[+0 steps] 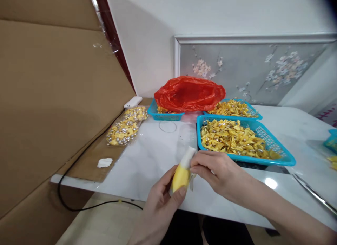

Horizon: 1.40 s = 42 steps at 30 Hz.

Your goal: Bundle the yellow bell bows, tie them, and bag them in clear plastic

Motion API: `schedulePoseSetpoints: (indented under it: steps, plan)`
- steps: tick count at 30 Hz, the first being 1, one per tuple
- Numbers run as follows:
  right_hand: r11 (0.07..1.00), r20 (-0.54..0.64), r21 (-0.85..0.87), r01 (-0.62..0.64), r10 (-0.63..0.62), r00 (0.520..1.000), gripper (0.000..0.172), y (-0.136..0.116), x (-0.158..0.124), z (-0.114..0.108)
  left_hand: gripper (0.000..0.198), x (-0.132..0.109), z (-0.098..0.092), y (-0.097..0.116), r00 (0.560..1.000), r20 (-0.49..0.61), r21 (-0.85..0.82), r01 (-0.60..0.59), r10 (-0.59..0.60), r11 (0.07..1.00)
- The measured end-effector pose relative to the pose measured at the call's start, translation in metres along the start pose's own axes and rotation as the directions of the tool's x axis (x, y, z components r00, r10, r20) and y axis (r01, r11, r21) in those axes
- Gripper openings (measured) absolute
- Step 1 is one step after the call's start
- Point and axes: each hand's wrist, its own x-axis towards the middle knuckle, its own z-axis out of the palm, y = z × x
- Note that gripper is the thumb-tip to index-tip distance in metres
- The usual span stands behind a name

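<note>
My left hand is wrapped around a smooth, rounded yellow piece with a white end, tilted up above the table's front edge. I cannot make out exactly what kind of thing it is. Close against its right side, my right hand is closed in a pinch. A thin pale strip hangs just below those fingertips; whether they grip it is unclear. Just behind my right hand stands a blue plastic basket filled with yellow ribbon pieces and shiny beads.
A second blue basket of yellow pieces and a smaller one stand behind, partly under a red plastic bag. Bagged beaded pieces lie on cardboard at left, near a black cable. A cardboard wall rises there.
</note>
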Motion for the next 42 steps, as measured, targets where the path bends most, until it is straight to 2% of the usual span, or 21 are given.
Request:
schedulePoseSetpoints:
  steps: [3, 5, 8, 10, 16, 19, 22, 25, 30, 32, 38, 42]
  plan:
    - [0.999, -0.05, 0.04, 0.011, -0.009, 0.999, 0.019, -0.006, 0.01, 0.013, 0.046, -0.007, -0.006, -0.002, 0.998, -0.057, -0.026, 0.005, -0.006, 1.0]
    - [0.995, -0.063, 0.104, -0.01, 0.016, 0.998, 0.017, -0.015, 0.02, 0.022, 0.048, -0.015, -0.012, -0.003, 0.988, -0.149, -0.047, 0.034, -0.041, 0.998]
    - [0.987, -0.036, 0.158, -0.015, 0.021, 0.999, 0.017, -0.034, 0.04, 0.037, 0.05, -0.029, -0.024, -0.005, 0.933, -0.35, -0.143, 0.033, -0.082, 0.989]
    - [0.986, -0.012, 0.168, 0.014, -0.012, 1.0, 0.019, -0.048, 0.058, 0.049, 0.052, -0.038, -0.037, -0.007, 0.891, -0.444, -0.205, 0.004, -0.097, 0.979]
    - [0.963, -0.021, 0.246, 0.113, -0.111, 0.994, 0.016, -0.08, 0.118, 0.094, 0.045, -0.063, -0.084, -0.019, 0.832, -0.54, -0.327, -0.07, -0.125, 0.943]
    - [0.952, 0.046, 0.277, 0.131, -0.149, 0.988, 0.018, -0.092, 0.152, 0.121, 0.038, -0.074, -0.104, -0.024, 0.785, -0.6, -0.434, -0.157, -0.154, 0.887]
    - [0.951, 0.09, 0.265, 0.162, -0.192, 0.977, 0.025, -0.102, 0.186, 0.151, 0.034, -0.083, -0.121, -0.029, 0.758, -0.636, -0.487, -0.248, -0.145, 0.837]
    - [0.956, 0.067, 0.199, 0.217, -0.234, 0.97, 0.023, -0.108, 0.214, 0.179, 0.037, -0.092, -0.134, -0.037, 0.72, -0.675, -0.506, -0.296, -0.158, 0.81]
    - [0.952, 0.012, 0.077, 0.295, -0.296, 0.955, 0.017, -0.113, 0.236, 0.215, 0.05, -0.099, -0.142, -0.057, 0.594, -0.779, -0.469, -0.342, -0.199, 0.814]
    - [0.943, 0.004, 0.039, 0.331, -0.331, 0.944, 0.016, -0.113, 0.24, 0.227, 0.053, -0.099, -0.141, -0.062, 0.558, -0.804, -0.457, -0.36, -0.205, 0.813]
    - [0.889, 0.058, -0.059, 0.454, -0.451, 0.891, 0.017, -0.115, 0.255, 0.258, 0.048, -0.097, -0.142, -0.066, 0.501, -0.84, -0.446, -0.417, -0.209, 0.792]
    - [0.844, 0.125, -0.129, 0.521, -0.507, 0.853, 0.018, -0.12, 0.268, 0.273, 0.055, -0.099, -0.147, -0.065, 0.493, -0.837, -0.454, -0.389, -0.235, 0.801]
